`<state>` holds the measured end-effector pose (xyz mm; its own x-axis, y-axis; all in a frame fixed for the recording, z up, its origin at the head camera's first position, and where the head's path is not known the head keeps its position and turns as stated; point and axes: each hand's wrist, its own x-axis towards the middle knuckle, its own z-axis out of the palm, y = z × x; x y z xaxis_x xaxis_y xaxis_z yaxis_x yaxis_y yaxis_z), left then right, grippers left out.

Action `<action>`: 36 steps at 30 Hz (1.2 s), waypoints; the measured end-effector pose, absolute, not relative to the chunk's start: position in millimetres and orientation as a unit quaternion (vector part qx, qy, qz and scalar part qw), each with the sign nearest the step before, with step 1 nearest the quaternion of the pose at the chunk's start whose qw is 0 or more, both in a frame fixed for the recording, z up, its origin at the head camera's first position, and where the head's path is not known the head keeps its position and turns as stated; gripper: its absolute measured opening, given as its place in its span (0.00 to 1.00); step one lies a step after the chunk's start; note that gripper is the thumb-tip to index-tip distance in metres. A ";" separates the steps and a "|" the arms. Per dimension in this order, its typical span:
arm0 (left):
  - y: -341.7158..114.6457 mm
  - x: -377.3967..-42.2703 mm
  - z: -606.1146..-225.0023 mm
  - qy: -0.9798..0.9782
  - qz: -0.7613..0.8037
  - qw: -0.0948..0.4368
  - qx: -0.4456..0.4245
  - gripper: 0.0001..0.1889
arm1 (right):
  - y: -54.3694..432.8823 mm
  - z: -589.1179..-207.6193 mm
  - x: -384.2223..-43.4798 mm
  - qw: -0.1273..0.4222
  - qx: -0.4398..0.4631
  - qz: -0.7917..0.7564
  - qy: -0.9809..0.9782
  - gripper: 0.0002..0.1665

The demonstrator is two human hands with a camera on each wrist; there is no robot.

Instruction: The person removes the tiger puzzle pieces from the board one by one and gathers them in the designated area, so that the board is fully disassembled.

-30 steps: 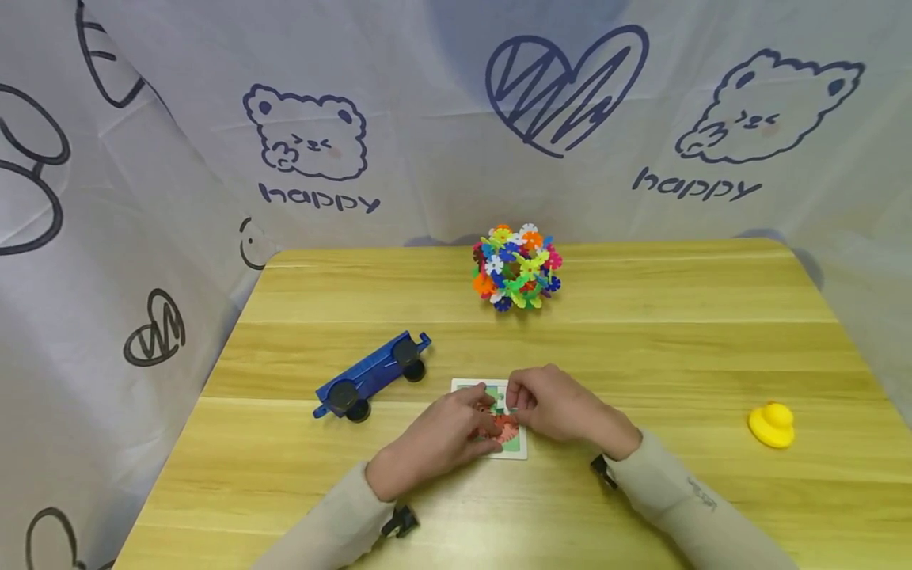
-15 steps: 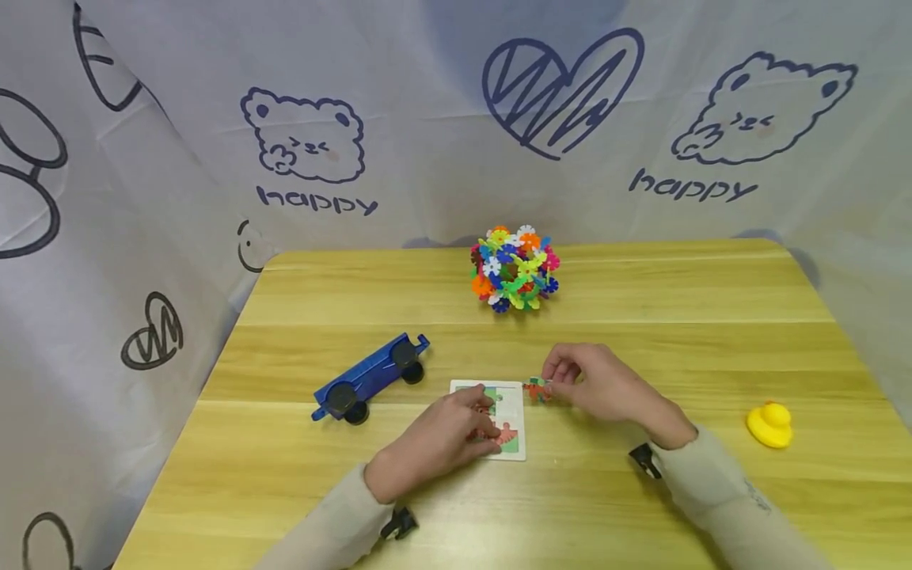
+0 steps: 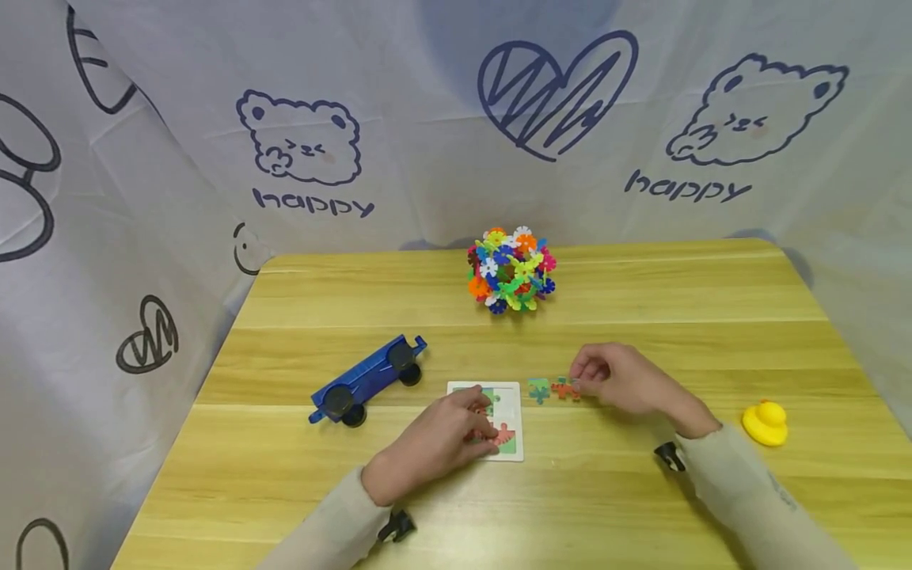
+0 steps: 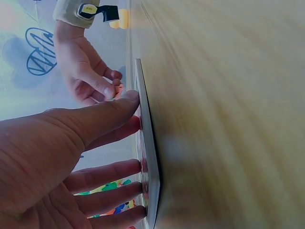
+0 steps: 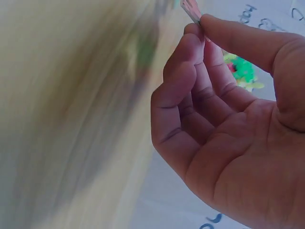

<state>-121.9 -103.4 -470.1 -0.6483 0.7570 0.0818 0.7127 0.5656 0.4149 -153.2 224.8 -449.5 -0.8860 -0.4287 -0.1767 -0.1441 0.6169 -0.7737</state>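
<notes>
In the head view a white-framed jigsaw puzzle tray point(image 3: 520, 431) lies on the table, with green and red pieces in it and bare white at its upper right. My left hand point(image 3: 427, 443) rests its spread fingertips on the tray and partly hides the pieces. The left wrist view shows those fingers nearly straight, with the thumb point(image 4: 114, 107) at the tray's near edge. To the right, my right hand point(image 3: 630, 384) pinches a red-orange puzzle piece point(image 3: 564, 389) between thumb and fingertips. A green puzzle piece point(image 3: 539, 389) lies between that piece and the tray.
A blue toy wagon point(image 3: 366, 380) with black wheels lies left of the tray. Behind stands a multicoloured ball of flower-shaped pieces point(image 3: 511, 271). A yellow rubber duck point(image 3: 765, 423) sits at the right. A printed cloth point(image 3: 427, 119) hangs behind the wooden table point(image 3: 677, 317).
My right hand has moved right from the tray's upper right with the red-orange puzzle piece, uncovering white tray and the green piece. The left hand stays on the tray.
</notes>
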 end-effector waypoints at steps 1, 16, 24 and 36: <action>-103.6 -121.9 -470.2 0.884 0.209 0.054 0.415 0.08 | 226.8 -451.2 -154.8 0.179 -0.162 -0.408 0.881 0.03; -103.7 -120.5 -468.5 0.884 0.216 0.063 0.410 0.08 | 226.7 -458.1 -156.2 0.164 -0.148 -0.395 0.892 0.10; -103.8 -120.5 -468.9 0.880 0.222 0.057 0.416 0.07 | 220.2 -456.4 -149.9 0.142 -0.157 -0.340 0.916 0.12; -105.2 -122.7 -468.4 0.880 0.228 0.067 0.411 0.08 | 218.9 -456.0 -149.3 0.121 -0.143 -0.327 0.926 0.16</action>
